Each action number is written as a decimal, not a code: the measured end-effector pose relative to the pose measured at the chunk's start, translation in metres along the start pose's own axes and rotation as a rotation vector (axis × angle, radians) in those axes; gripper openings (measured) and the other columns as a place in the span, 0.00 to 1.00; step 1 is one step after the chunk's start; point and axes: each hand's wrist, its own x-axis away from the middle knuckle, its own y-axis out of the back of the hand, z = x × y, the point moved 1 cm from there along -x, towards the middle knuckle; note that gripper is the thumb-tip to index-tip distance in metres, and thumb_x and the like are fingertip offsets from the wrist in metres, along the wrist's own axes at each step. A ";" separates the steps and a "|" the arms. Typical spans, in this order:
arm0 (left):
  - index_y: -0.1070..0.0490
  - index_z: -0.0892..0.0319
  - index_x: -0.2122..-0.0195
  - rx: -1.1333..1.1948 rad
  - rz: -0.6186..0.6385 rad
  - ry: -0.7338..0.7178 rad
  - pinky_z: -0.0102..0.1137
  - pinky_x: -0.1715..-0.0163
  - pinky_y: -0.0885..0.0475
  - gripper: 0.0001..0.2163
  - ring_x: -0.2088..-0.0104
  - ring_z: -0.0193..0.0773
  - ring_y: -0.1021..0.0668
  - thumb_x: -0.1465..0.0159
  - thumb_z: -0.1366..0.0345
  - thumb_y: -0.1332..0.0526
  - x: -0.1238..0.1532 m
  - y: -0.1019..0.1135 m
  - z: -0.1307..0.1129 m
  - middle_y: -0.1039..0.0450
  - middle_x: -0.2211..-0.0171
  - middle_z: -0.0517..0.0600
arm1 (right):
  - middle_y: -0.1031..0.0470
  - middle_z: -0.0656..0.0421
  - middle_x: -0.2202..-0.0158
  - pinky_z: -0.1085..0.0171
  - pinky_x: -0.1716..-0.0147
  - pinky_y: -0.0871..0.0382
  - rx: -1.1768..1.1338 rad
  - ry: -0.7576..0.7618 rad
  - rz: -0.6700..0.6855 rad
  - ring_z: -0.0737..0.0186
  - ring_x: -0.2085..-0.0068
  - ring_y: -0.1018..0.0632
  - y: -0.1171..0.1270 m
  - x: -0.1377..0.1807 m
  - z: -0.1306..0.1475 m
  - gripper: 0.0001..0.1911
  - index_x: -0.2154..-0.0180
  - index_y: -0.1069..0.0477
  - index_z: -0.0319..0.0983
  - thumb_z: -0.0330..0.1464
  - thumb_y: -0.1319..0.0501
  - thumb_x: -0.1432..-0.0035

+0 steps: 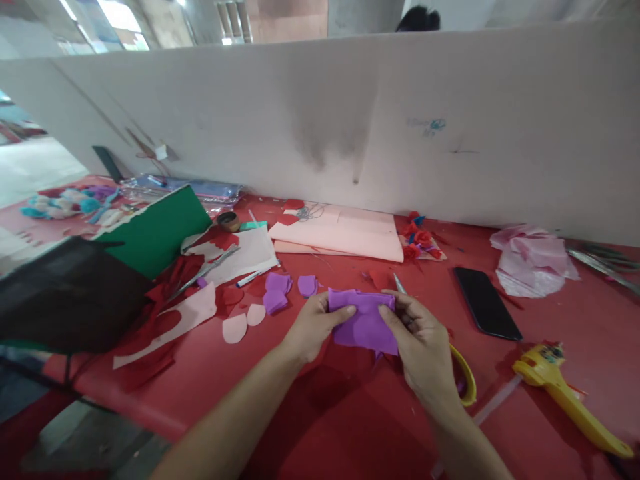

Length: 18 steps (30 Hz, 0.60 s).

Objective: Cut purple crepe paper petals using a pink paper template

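Between my two hands is a folded piece of purple felt (364,325), raised over the red table. My left hand (316,327) pinches its left upper edge, thumb in front. The right edge is gripped by my right hand (419,333), also with the thumb in front and the fingers behind. Partly hidden by my right hand are scissors with a yellow handle (466,377); a pointed metal tip (399,283) shows above that hand. To the left of the felt lie small cut purple pieces (277,292) and two pale pink rounded pieces (235,329).
A yellow glue gun (565,393) and a black phone (487,303) lie on the right, near crumpled pink plastic (533,260). Folded pale pink sheets (345,233) lie at the back, before a white partition (240,120). Scraps, a pen (250,278) and a dark bag (70,293) are on the left.
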 end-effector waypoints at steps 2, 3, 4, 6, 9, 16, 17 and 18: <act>0.22 0.64 0.66 -0.037 0.003 -0.017 0.32 0.64 0.30 0.14 0.71 0.36 0.24 0.51 0.61 0.28 -0.001 0.000 0.002 0.22 0.70 0.53 | 0.22 0.57 0.65 0.60 0.63 0.29 0.050 0.001 0.017 0.58 0.65 0.23 0.003 -0.003 -0.003 0.15 0.60 0.25 0.41 0.40 0.32 0.50; 0.22 0.64 0.67 -0.049 -0.004 -0.023 0.32 0.65 0.30 0.14 0.72 0.36 0.24 0.51 0.61 0.29 -0.002 0.001 0.003 0.22 0.70 0.52 | 0.22 0.57 0.66 0.59 0.63 0.29 0.064 -0.004 0.015 0.58 0.66 0.23 0.004 -0.004 -0.004 0.15 0.62 0.25 0.41 0.40 0.32 0.51; 0.22 0.64 0.67 -0.058 -0.013 -0.029 0.32 0.65 0.30 0.14 0.72 0.36 0.24 0.51 0.61 0.29 -0.003 0.002 0.004 0.22 0.70 0.52 | 0.22 0.57 0.67 0.59 0.64 0.29 0.069 -0.014 0.007 0.58 0.66 0.23 0.005 -0.007 -0.005 0.16 0.63 0.24 0.41 0.40 0.31 0.54; 0.22 0.63 0.66 -0.070 -0.028 -0.040 0.32 0.66 0.30 0.14 0.72 0.36 0.24 0.52 0.60 0.30 -0.005 0.005 0.007 0.23 0.71 0.51 | 0.22 0.57 0.68 0.60 0.66 0.28 0.059 -0.044 -0.014 0.58 0.68 0.23 0.006 -0.011 -0.007 0.17 0.65 0.24 0.41 0.40 0.29 0.58; 0.22 0.63 0.66 -0.090 -0.060 -0.051 0.31 0.67 0.31 0.13 0.72 0.36 0.25 0.51 0.61 0.31 -0.008 0.008 0.009 0.23 0.71 0.51 | 0.22 0.59 0.69 0.62 0.68 0.28 0.018 -0.095 -0.011 0.60 0.69 0.24 0.005 -0.014 -0.007 0.18 0.67 0.24 0.41 0.41 0.27 0.61; 0.22 0.62 0.69 -0.099 -0.070 -0.098 0.33 0.67 0.31 0.11 0.73 0.37 0.26 0.53 0.63 0.30 -0.003 0.006 0.002 0.24 0.71 0.51 | 0.22 0.61 0.68 0.64 0.66 0.27 -0.005 -0.101 -0.042 0.63 0.68 0.23 0.004 -0.012 -0.008 0.19 0.65 0.24 0.43 0.40 0.27 0.62; 0.22 0.62 0.70 -0.102 -0.059 -0.102 0.33 0.67 0.31 0.11 0.72 0.37 0.25 0.54 0.63 0.30 0.002 0.007 -0.001 0.24 0.71 0.51 | 0.22 0.61 0.68 0.63 0.66 0.27 0.001 -0.088 -0.036 0.63 0.68 0.23 0.002 -0.010 -0.007 0.19 0.66 0.24 0.43 0.41 0.27 0.62; 0.22 0.61 0.70 -0.110 -0.063 -0.105 0.33 0.67 0.31 0.11 0.72 0.38 0.25 0.54 0.64 0.30 0.009 0.009 -0.004 0.23 0.71 0.51 | 0.22 0.60 0.69 0.63 0.66 0.26 0.013 -0.072 -0.013 0.62 0.69 0.23 0.000 -0.009 -0.005 0.18 0.66 0.24 0.43 0.41 0.27 0.62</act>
